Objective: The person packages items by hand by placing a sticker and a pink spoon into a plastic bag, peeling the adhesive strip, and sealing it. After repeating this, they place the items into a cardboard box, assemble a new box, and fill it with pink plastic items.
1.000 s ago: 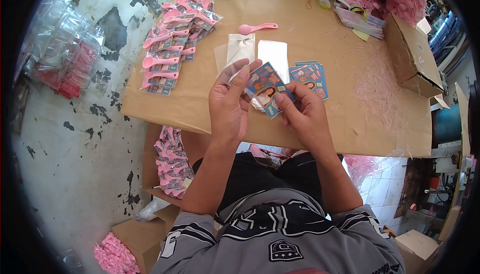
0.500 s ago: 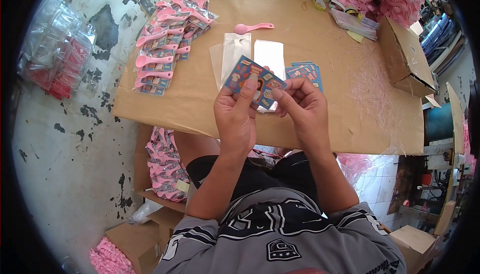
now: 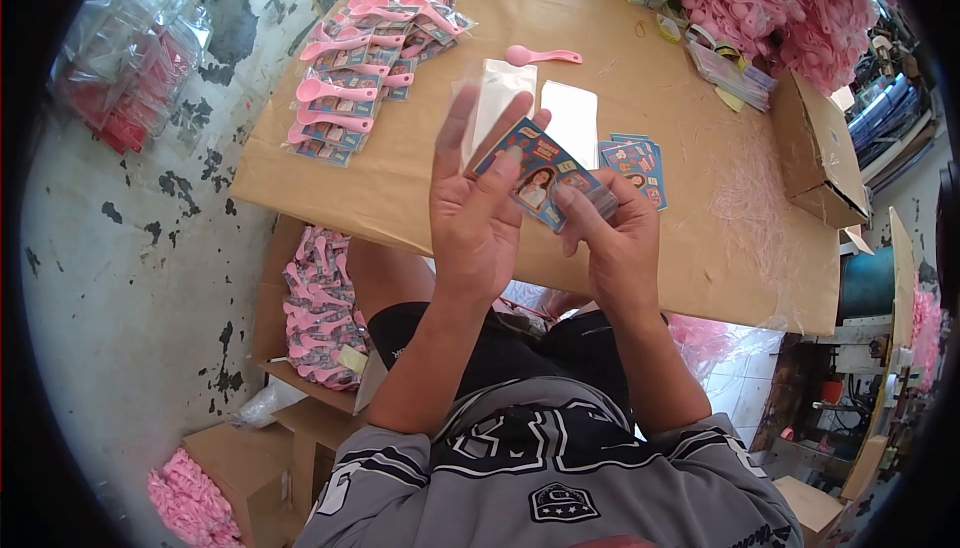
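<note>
The right hand [image 3: 618, 233] pinches the printed card [image 3: 540, 180] at its lower right end, thumb on the printed face. The left hand [image 3: 475, 213] has its thumb over the card's upper left end and its fingers spread, with some blur; whether it grips the card too, I cannot tell.

The card is held between the two hands, above the table [image 3: 400, 208] and inward from its near edge. Its long axis slants from the left thumb down toward the right thumb, so each hand has one short end, and the right has the firmer hold.

Beyond the left fingers lie clear bags [image 3: 508, 88], their long sides running away from the near edge. A white stack [image 3: 570, 118] lies just right of them, and the card pile [image 3: 645, 170] is nearer the right hand. The loose pink spoon [image 3: 543, 56] is farther toward the far edge, bowl left, handle right, nearer the left fingertips.

Bagged spoons [image 3: 340, 93] lie along the left edge. A cardboard box [image 3: 825, 153] stands by the right edge; a pink heap [image 3: 780, 13] fills the far right corner.
</note>
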`<state>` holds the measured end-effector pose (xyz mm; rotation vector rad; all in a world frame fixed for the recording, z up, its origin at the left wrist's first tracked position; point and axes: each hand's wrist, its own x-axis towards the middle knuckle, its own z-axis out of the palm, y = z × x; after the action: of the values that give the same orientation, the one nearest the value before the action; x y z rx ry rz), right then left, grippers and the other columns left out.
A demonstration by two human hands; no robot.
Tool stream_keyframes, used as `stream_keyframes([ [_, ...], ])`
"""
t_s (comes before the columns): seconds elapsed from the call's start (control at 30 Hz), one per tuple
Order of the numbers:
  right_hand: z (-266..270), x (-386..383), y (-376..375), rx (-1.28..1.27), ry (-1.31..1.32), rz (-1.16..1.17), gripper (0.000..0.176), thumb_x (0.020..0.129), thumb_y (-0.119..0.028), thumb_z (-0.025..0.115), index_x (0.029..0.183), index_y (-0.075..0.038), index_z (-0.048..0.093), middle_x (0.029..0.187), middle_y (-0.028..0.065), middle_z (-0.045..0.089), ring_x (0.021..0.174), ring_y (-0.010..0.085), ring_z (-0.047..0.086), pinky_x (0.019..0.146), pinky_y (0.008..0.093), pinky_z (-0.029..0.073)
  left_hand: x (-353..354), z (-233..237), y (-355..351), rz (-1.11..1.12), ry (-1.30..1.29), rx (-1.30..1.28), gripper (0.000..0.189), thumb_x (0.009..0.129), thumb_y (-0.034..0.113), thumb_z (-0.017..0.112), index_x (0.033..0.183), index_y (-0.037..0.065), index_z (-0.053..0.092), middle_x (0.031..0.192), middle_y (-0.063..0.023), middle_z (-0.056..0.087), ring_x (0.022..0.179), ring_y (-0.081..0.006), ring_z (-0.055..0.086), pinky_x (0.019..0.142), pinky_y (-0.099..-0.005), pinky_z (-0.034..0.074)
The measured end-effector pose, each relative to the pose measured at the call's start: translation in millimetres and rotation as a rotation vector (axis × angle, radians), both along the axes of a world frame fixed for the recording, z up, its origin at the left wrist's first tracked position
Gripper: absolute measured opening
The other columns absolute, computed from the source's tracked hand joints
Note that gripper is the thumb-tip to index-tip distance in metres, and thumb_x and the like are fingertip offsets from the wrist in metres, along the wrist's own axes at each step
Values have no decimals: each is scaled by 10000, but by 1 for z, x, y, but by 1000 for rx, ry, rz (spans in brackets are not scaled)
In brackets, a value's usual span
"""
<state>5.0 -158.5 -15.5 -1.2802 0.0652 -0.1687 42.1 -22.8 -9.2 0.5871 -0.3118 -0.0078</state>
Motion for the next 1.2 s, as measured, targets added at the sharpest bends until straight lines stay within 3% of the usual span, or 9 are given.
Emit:
stream_keyframes([
  [0.23,3,-10,6,61,86,16,263,935,-147,821,852,-109,575,686,-55,584,540,1,478,481,189,338,6,-5,-7,-87,-25,-210,617,1067,27,496,1630,180,294,1472,-240,549,1348,-343,584,1148,-508,506],
  [0.37,3,-9,6,117,91,62,273,932,-151,826,851,-109,568,724,-59,581,567,-16,459,495,183,314,3,-6,-11,-168,-12,-320,531,1089,89,511,1596,132,360,1389,-211,598,1271,-318,635,1107,-475,542],
  [0.5,5,-6,7,-71,98,43,288,945,-143,807,843,-106,540,800,-49,565,695,0,470,614,183,383,-1,-9,-12,-224,79,-210,448,1107,139,529,1532,34,433,1252,-155,653,1076,-226,709,894,-363,633],
  [0.77,-7,10,17,-228,-67,40,275,956,-159,782,857,-61,545,838,-24,602,789,46,529,718,226,455,2,-13,4,-148,24,-224,421,1090,175,586,1477,53,474,1084,-81,657,975,-163,684,907,-392,615],
  [0.87,30,24,-4,-664,-49,337,218,931,-154,797,936,-31,618,821,4,646,763,67,585,698,255,485,16,-18,36,17,39,-239,422,1077,204,618,1456,67,495,1078,-57,655,953,-148,664,957,-387,588],
  [0.93,60,39,-5,-990,-211,180,221,911,-151,795,1035,-13,675,854,82,707,725,171,666,700,330,526,27,-25,60,121,85,-291,421,1067,222,639,1442,71,518,1082,-47,664,957,-146,668,992,-392,582],
  [1.0,71,75,-17,-1218,-398,41,227,936,-105,746,1148,-33,705,867,49,724,777,123,650,657,280,490,31,-26,74,232,151,-293,418,1062,236,651,1430,72,539,1087,-38,679,958,-142,677,1024,-411,574],
  [1.03,71,101,-26,-1302,-400,8,240,945,-107,720,1175,-43,707,941,74,741,833,175,677,714,318,517,32,-30,78,202,134,-319,405,1063,239,650,1420,75,554,1102,-52,678,995,-156,673,1020,-416,580],
  [1.2,11,209,-69,-1646,-389,-39,258,978,-110,622,1216,-85,717,1183,123,733,1040,321,701,892,421,550,23,-20,79,325,103,-237,430,1070,243,635,1436,44,528,1147,-93,671,1064,-202,676,1061,-441,566],
])
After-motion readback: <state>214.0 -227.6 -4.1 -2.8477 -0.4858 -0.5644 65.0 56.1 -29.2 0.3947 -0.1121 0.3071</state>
